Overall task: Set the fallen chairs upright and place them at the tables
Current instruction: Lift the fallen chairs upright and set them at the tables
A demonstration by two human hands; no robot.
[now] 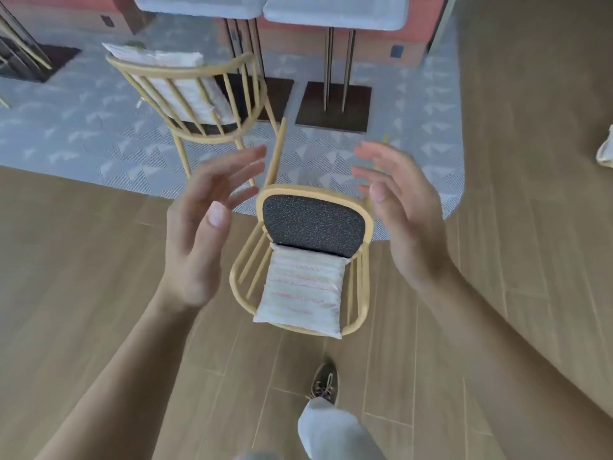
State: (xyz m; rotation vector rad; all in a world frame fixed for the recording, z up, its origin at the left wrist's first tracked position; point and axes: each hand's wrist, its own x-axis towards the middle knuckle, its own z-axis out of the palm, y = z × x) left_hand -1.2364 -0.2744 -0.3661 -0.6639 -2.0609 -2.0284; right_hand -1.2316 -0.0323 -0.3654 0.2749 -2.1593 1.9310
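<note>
A yellow wooden chair (308, 260) with a dark seat and a striped cushion lies on its back on the wood floor, legs pointing toward the rug. My left hand (205, 227) hovers to its left with fingers spread and holds nothing. On the other side, my right hand (398, 207) is also spread and empty, close to the seat's right edge. A second yellow chair (199, 97) stands upright on the rug before the left grey table (199, 5). The right grey table (335, 11) stands beside it.
Two dark square table bases (331, 107) sit on the patterned grey rug (66, 134). My shoe (325, 383) and trouser leg are on the wood floor below the fallen chair. A pale object (605, 151) lies at the right edge. A red bench (414, 31) lines the back.
</note>
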